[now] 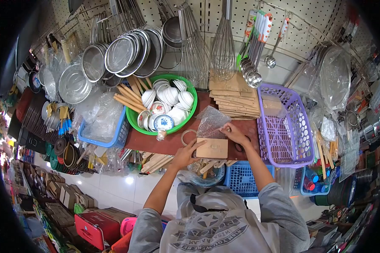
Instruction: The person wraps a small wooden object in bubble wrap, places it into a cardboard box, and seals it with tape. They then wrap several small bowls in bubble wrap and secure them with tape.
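Observation:
A small brown cardboard box (212, 149) lies at the front edge of the reddish-brown table, with faint print on its top. My left hand (185, 155) grips its left side, fingers along the edge. Behind the box spreads a sheet of clear bubble wrap (212, 121). My right hand (235, 134) is closed in a pinch on the wrap's right corner, just above the box. A tape roll (183, 135) sits beside my left fingers. Dark scissor handles (239, 147) show partly under my right wrist.
A green basin (193, 110) of small white bowls and spoons stands at the left. Flattened brown cardboard (236, 101) is stacked at the back, next to a purple basket (286, 162). Strainers (121, 54), whisks (223, 52) and ladles (253, 79) hang above.

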